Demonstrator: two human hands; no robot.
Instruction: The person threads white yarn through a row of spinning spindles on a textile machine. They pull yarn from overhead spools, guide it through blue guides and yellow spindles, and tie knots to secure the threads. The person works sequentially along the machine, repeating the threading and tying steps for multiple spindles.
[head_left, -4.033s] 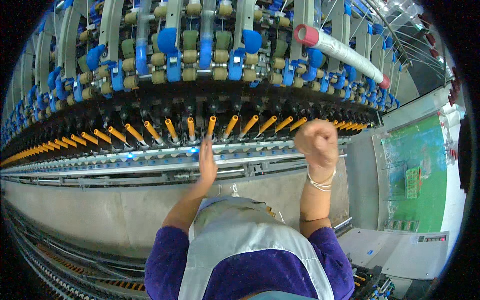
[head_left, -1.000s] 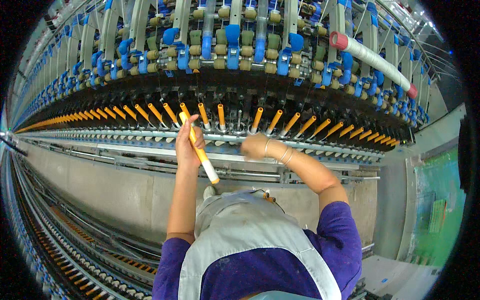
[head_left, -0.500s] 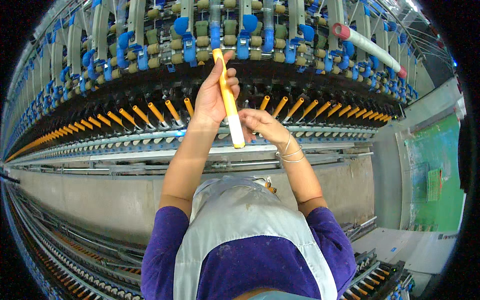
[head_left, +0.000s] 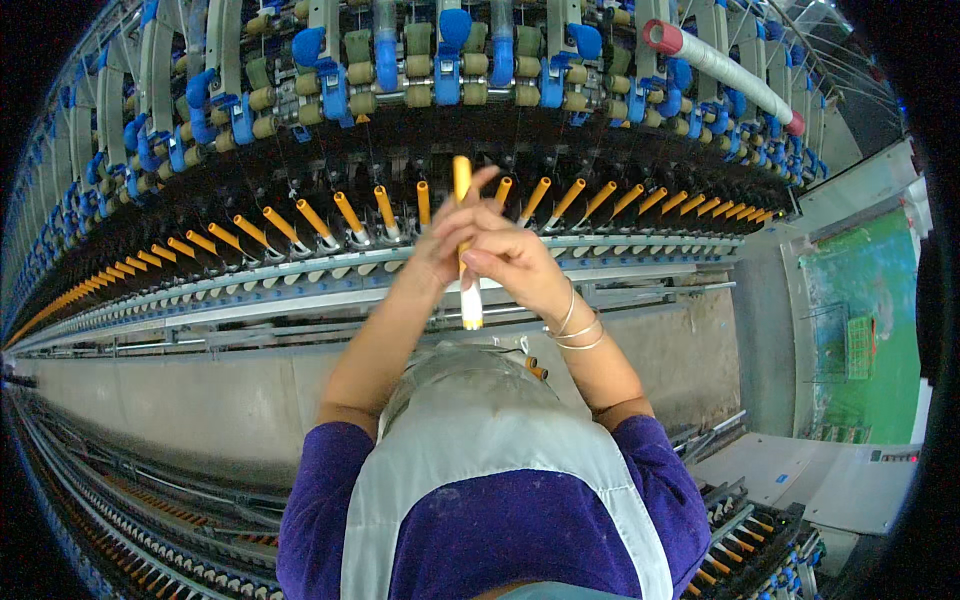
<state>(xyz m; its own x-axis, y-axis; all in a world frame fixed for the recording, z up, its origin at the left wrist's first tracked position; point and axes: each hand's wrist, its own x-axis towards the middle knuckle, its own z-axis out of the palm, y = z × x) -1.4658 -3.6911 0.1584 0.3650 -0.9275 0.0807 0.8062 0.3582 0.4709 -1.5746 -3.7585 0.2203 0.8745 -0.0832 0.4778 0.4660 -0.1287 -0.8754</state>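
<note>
An orange spinning bobbin (head_left: 471, 305) with white yarn wound on its lower part stands nearly upright in front of me. My left hand (head_left: 438, 258), slightly blurred, is closed around it from the left and behind, one finger sticking out past its upper end. From the right, my right hand (head_left: 525, 262) crosses over the middle of the bobbin, fingers bent and thumb against it. The hands overlap, so part of the grip is hidden. Any single thread between the fingers is too fine to make out.
Behind my hands runs a long row of orange bobbins (head_left: 345, 212) on the spinning frame. Blue-and-grey drafting arms (head_left: 447, 75) stand above. A white tube with red ends (head_left: 725, 75) lies across the upper right. Another machine (head_left: 140, 520) is at lower left.
Both hands and the bobbin have come down, away from the drafting rollers. The bobbin is more upright, and my right hand has moved from beside its yarn end to across its middle.
</note>
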